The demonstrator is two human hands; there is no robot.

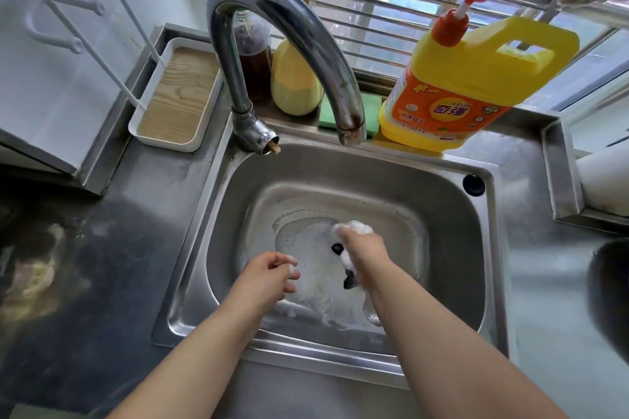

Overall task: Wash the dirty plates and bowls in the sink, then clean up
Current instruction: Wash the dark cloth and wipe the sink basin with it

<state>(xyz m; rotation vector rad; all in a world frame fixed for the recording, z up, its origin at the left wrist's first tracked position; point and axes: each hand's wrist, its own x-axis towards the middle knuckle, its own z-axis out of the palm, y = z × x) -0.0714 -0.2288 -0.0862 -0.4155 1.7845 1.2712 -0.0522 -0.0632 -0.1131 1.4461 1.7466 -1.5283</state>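
The steel sink (456,248) holds a film of white foam (306,248) over its bottom; no plates or bowls show inside it. My right hand (366,255) reaches down into the basin and grips a sudsy dark cloth or sponge (350,280), with foam bulging above the knuckles. My left hand (269,272) hovers just left of it, fingers loosely curled with suds on the tips, holding nothing. No water runs from the curved faucet (279,20) that arches over the back of the sink.
A yellow pump bottle of dish soap (476,78) stands behind the sink beside a green sponge (371,109). A dark bottle (253,54) and a pale yellow bottle (294,85) sit behind the faucet. A white tray (177,95) lies back left. A dark round object (609,292) shows at the right edge.
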